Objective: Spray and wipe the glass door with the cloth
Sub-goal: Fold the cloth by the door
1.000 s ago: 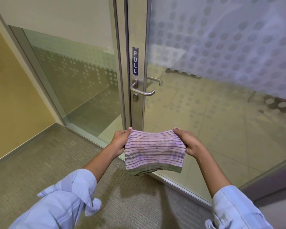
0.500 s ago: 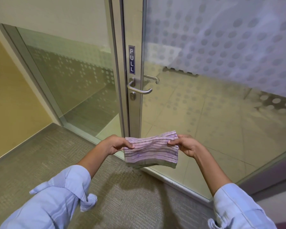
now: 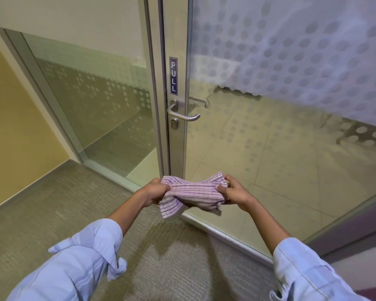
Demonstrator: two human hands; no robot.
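Now bunched between left hand (image 3: 155, 193) and right hand (image 3: 233, 192), both gripping cloth (image 3: 191, 193), no longer spread flat; held low before glass door (image 3: 269, 137). Folding for wiping, probably; no spray seen.

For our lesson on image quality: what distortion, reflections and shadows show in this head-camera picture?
Head view: wide-angle bending curves the metal-framed glass door and its frame; hazy reflections veil its frosted dotted band; soft arm shadows fall on the grey-green carpet; the pink striped cloth stays sharp.
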